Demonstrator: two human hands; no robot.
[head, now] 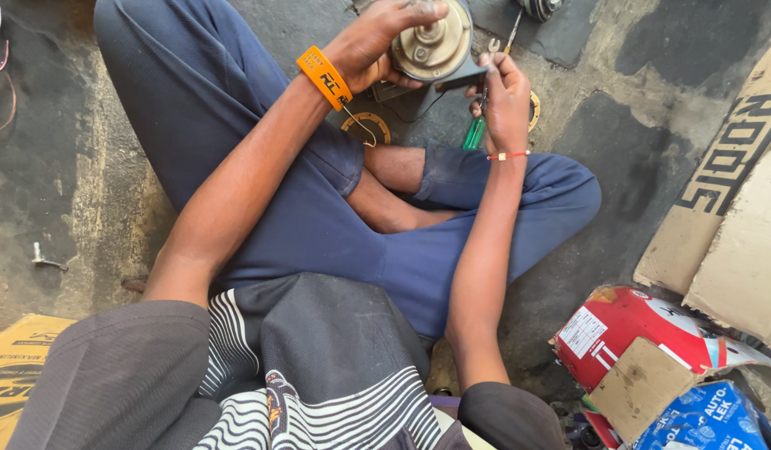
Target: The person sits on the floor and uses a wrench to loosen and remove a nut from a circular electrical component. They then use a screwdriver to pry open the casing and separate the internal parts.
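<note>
Both hands busy w/ a round brass-coloured motor part (434,43) held above the crossed legs: left hand (375,46) clamped round it, right hand (502,92) gripping a green-handled screwdriver (477,125) at its edge (a ring (366,127) lies on the floor), so prob mid-job.

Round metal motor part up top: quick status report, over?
Left hand grips round brass-coloured motor part. Right hand holds green-handled screwdriver against it. Nothing blocking; cardboard off right.

Stained concrete floor (110,192); harsh daylight
</note>
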